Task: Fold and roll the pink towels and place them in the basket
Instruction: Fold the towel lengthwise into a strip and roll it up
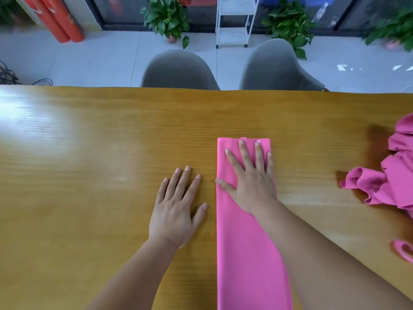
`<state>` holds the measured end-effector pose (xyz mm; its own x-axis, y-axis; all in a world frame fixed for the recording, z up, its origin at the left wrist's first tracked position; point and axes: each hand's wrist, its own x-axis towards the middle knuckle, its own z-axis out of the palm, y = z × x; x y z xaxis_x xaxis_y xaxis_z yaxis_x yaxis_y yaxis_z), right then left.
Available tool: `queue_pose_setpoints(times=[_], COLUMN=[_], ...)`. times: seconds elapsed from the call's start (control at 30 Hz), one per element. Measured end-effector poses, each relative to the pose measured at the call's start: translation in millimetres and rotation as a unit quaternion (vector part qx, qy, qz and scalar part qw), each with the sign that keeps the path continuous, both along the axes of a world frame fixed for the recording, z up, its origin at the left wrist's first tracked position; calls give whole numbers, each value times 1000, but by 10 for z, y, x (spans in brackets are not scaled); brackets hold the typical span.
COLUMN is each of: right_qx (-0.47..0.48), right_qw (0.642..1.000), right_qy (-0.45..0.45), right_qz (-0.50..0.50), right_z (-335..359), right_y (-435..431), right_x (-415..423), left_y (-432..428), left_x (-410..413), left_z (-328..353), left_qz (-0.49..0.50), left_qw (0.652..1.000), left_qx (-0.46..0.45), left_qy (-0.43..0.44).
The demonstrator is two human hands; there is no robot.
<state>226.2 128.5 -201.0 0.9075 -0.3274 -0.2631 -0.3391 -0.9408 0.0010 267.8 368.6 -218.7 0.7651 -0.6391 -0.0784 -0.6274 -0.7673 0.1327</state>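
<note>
A pink towel (245, 253) lies folded into a long narrow strip on the wooden table (100, 153), running from the near edge toward the far side. My right hand (250, 177) presses flat on the strip's far end with straight, spread fingers. My left hand (176, 204) rests flat on the bare table just left of the strip, apart from it. A crumpled heap of pink towels (388, 175) sits at the right edge of the view. No basket is in view.
A small pink rolled piece (403, 250) shows at the right edge, cut off by the frame. Two grey chairs (178, 70) (274, 66) stand behind the table's far edge. Beyond are potted plants (166, 17), a white rack (233, 21) and red cylinders (58, 21).
</note>
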Motion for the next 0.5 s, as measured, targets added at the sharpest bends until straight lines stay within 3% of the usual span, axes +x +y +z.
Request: queue_pose_setpoints(times=[0.13,0.23,0.5], right_qx=[19,15,18], right_qw=[999,1000,1000], right_qy=[-33,0,-1], right_qz=[-8,-27,-21], right_z=[80,18,-117], right_y=[356,497,56], right_x=[-507,-826,-119], left_y=[14,5,20], left_x=[-12,-18,-11], left_z=[2,12,-19], left_qz=[1,-1,-2], left_qw=[1000,1000,1000], left_qx=[-5,-6,-7], left_qy=[-5,-7,-11])
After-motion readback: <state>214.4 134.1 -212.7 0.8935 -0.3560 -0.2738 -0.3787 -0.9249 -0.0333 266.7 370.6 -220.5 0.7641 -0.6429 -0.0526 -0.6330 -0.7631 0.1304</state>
